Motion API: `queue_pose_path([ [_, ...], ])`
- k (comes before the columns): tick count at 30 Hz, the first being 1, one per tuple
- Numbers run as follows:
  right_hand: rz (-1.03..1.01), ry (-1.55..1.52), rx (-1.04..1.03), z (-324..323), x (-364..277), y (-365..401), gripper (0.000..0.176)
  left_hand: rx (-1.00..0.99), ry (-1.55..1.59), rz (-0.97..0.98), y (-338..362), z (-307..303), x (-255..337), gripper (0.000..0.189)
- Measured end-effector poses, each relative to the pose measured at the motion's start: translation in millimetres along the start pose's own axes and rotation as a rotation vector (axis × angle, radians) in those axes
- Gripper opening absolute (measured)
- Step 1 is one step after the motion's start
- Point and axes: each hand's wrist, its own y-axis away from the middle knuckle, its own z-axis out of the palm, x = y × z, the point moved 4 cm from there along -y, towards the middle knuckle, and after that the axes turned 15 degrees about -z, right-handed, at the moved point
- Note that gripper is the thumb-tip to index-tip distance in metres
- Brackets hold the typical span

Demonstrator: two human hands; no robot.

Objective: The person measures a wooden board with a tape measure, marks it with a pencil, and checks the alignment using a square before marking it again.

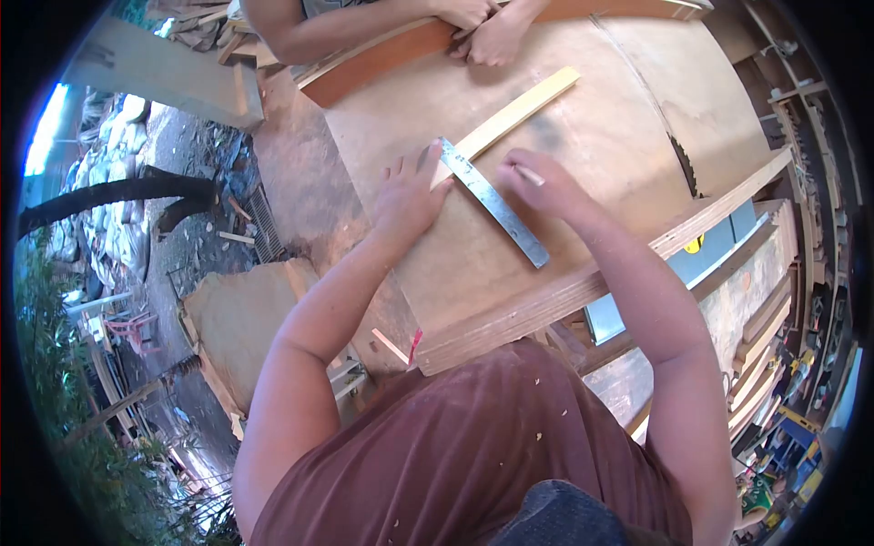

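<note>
A narrow, pale wood strip [521, 111] lies slantwise on the plywood table top [601, 182]. Across its near end rests a flat metal bar [496, 205], which looks like a steel rule or a square's blade. My left hand [407, 196] presses down on the strip's near end, its fingers beside the bar's upper end; part of the strip is hidden beneath it. To the right of the bar, my right hand [551, 187] is closed around a short whitish stick [530, 176], which resembles a pencil. The stick is apart from the strip.
Another person's hands [492, 36] rest together at the far side, over a reddish-brown board [378, 68]. A toothed saw blade [683, 164] shows in a slot at the right. A plywood rail [519, 332] edges the near side. Wood pieces [765, 332] are stacked right.
</note>
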Motion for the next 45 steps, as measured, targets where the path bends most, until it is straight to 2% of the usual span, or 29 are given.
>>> queue_pose_path([
  [3, 0.209, 0.189, -0.238, 30, -34, 12, 0.036, 0.022, 0.080, -0.033, -3, -1, -8, 0.069],
  [6, 0.184, 0.184, -0.081, 44, -28, 15, 0.033, 0.055, 0.288, -0.119, -2, -15, -18, 0.066],
  [8, 0.226, 0.056, 0.167, 9, -54, 16, 0.030, 0.010, 0.612, -0.118, 8, -43, -19, 0.059],
  [10, 0.269, 0.116, 0.200, -33, -79, 37, 0.027, 0.018, 0.700, -0.037, 15, -61, -17, 0.056],
  [12, 0.173, 0.256, 0.351, -80, -93, 80, 0.023, 0.018, 0.799, 0.062, 13, -68, -5, 0.053],
  [15, 0.025, 0.647, 0.449, -140, -73, 188, 0.020, -0.045, 0.776, 0.112, -11, -62, 17, 0.054],
  [16, 0.270, 0.557, 0.634, -152, -60, 237, 0.016, -0.073, 0.626, 0.104, -22, -51, 24, 0.055],
  [17, 0.344, 0.375, 0.721, -162, -38, 292, 0.015, -0.096, 0.474, 0.093, -31, -39, 29, 0.055],
  [18, 0.385, 0.471, 0.801, -165, -43, 333, 0.017, -0.093, 0.476, 0.099, -39, -32, 34, 0.055],
  [19, 0.671, 0.514, 0.801, -165, -31, 392, 0.021, -0.183, 0.265, 0.011, -45, -16, 36, 0.060],
  [20, 0.711, 0.604, 0.866, -155, -33, 436, 0.023, -0.272, 0.051, -0.073, -46, 0, 36, 0.064],
  [23, 0.840, 0.728, 0.937, -131, 20, 587, 0.029, -0.243, 0.096, -0.140, -45, 39, 8, 0.079],
  [24, 0.937, 0.763, 0.932, -118, 24, 633, 0.032, -0.287, 0.202, -0.156, -46, 52, -4, 0.075],
  [25, 1.023, 0.728, 1.105, -99, 13, 641, 0.036, -0.352, 0.304, -0.149, -47, 63, -12, 0.071],
  [26, 1.016, 0.863, 0.855, -86, 34, 687, 0.034, -0.359, 0.296, -0.106, -45, 64, -8, 0.065],
  [27, 1.268, 1.003, 0.426, -75, 54, 721, 0.030, -0.372, 0.289, -0.055, -41, 64, -4, 0.060],
  [28, 1.277, 0.971, 0.384, -84, 14, 677, 0.031, -0.340, 0.438, 0.038, -32, 64, -4, 0.050],
  [29, 1.194, 0.842, 0.830, -77, 41, 722, 0.033, -0.291, 0.374, 0.094, -24, 59, 0, 0.049],
  [30, 1.306, 1.015, 0.854, -82, 8, 694, 0.037, -0.308, 0.272, 0.140, -24, 68, -5, 0.063],
  [31, 1.456, 0.834, 0.844, -85, 26, 717, 0.038, -0.333, 0.298, 0.134, -13, 66, -1, 0.061],
  [32, 1.407, 0.893, 0.915, -89, 19, 714, 0.037, -0.287, 0.184, 0.144, 5, 48, 19, 0.055],
  [33, 1.232, 0.977, 1.132, -93, 18, 713, 0.036, -0.299, 0.196, 0.148, 22, 37, 33, 0.052],
  [34, 1.217, 0.976, 1.108, -103, -4, 690, 0.035, -0.304, 0.205, 0.141, 33, 29, 35, 0.049],
  [36, 0.947, 1.022, 1.126, -97, -18, 676, 0.032, -0.340, 0.305, 0.157, 43, 32, 26, 0.043],
  [39, 1.195, 0.780, 0.973, -90, -27, 677, 0.027, -0.370, 0.401, 0.095, 62, 21, 28, 0.041],
  [41, 1.134, 0.931, 1.004, -77, -18, 714, 0.021, -0.355, 0.401, 0.122, 65, 22, 19, 0.038],
  [43, 1.251, 0.966, 1.025, -61, -11, 753, 0.028, -0.325, 0.394, 0.123, 65, 23, 14, 0.036],
  [44, 1.335, 0.840, 0.985, -55, 2, 774, 0.042, -0.361, 0.317, 0.140, 65, 26, 13, 0.036],
  [45, 1.265, 0.698, 1.017, -57, 0, 773, 0.056, -0.394, 0.237, 0.147, 65, 28, 9, 0.036],
])
